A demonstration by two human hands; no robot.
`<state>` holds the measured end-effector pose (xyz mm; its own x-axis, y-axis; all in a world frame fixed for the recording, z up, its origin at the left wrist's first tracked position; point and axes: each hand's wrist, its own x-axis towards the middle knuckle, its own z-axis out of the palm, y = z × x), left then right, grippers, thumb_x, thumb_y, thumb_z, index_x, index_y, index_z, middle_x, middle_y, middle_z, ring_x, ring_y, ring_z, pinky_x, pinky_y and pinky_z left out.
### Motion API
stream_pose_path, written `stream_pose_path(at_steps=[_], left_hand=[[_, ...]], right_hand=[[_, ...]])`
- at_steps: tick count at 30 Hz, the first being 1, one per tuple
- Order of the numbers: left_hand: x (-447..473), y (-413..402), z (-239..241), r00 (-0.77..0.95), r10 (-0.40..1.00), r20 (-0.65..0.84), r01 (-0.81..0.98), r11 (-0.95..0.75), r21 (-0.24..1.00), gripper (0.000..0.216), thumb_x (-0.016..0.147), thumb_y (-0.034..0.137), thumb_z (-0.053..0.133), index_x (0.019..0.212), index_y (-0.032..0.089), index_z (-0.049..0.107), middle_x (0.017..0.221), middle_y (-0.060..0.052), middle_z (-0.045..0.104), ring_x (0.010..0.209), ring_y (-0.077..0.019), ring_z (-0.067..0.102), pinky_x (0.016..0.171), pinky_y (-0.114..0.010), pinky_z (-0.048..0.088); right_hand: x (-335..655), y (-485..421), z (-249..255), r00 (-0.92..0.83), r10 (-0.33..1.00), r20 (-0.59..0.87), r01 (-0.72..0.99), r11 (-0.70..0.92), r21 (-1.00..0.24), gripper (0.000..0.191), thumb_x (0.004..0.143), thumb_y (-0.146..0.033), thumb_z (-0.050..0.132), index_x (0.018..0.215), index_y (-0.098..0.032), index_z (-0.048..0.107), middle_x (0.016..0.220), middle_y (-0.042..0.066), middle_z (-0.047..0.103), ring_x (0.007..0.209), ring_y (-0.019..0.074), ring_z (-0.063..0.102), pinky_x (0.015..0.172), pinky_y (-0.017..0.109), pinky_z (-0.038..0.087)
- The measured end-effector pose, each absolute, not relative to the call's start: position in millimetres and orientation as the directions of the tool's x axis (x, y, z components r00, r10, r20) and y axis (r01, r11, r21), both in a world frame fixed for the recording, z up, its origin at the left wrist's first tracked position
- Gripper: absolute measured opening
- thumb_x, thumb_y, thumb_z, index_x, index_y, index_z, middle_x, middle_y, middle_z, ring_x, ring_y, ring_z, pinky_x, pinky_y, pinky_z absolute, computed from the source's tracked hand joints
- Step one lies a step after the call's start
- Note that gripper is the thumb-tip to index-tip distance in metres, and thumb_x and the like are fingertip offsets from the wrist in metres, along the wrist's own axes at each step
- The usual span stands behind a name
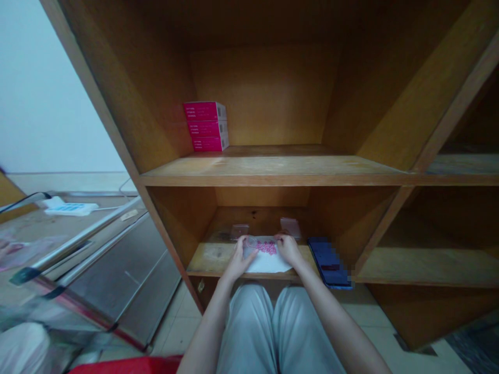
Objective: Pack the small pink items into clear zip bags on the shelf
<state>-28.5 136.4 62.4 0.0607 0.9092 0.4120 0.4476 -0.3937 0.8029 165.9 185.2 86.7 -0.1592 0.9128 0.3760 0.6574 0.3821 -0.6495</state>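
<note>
A white sheet (268, 266) lies on the lower shelf in front of my knees, with a heap of small pink pieces (265, 247) on it, too small to name. My left hand (238, 258) is curled at the sheet's left side, its fingers around a small clear container (250, 241) next to the heap. At the heap's right edge, my right hand (287, 248) has its fingertips pinched together; whatever is between them is too small to make out. Behind the hands lie a flat clear plastic case (239, 230) and another pale clear case (290, 227).
A blue tray or folder (329, 262) lies right of my right hand, overhanging the shelf edge. Three pink boxes (206, 126) are stacked on the upper shelf (280, 165). At left stands a table (117, 254) with a white power strip (72, 209). Part of a person's hand (10, 246) shows there.
</note>
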Motion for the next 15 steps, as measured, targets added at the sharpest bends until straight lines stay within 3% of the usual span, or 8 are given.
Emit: stream_pose_path(at_steps=[7, 15], left_hand=[[-28.7, 136.1, 62.0, 0.057, 0.909, 0.412, 0.443, -0.393, 0.806, 0.051, 0.075, 0.037, 0.053, 0.118, 0.02, 0.031, 0.111, -0.009, 0.045, 0.107, -0.0209, 0.043, 0.094, -0.039, 0.031], [-28.9, 134.9, 63.6, 0.063, 0.911, 0.408, 0.464, -0.389, 0.796, 0.05, 0.075, 0.038, 0.052, 0.118, 0.02, 0.031, 0.111, -0.008, 0.046, 0.106, -0.0199, 0.044, 0.093, -0.037, 0.032]], right_hand=[[171.2, 184.9, 76.3, -0.256, 0.934, 0.249, 0.729, 0.355, -0.585, 0.034, 0.068, -0.003, 0.039, 0.083, -0.011, 0.068, 0.088, 0.011, 0.067, 0.085, 0.0174, 0.06, 0.08, 0.024, 0.04], [165.2, 188.1, 74.0, -0.236, 0.936, 0.26, 0.782, 0.342, -0.521, 0.029, 0.07, -0.004, 0.042, 0.08, -0.011, 0.068, 0.082, 0.015, 0.067, 0.081, 0.0206, 0.062, 0.075, 0.026, 0.041]])
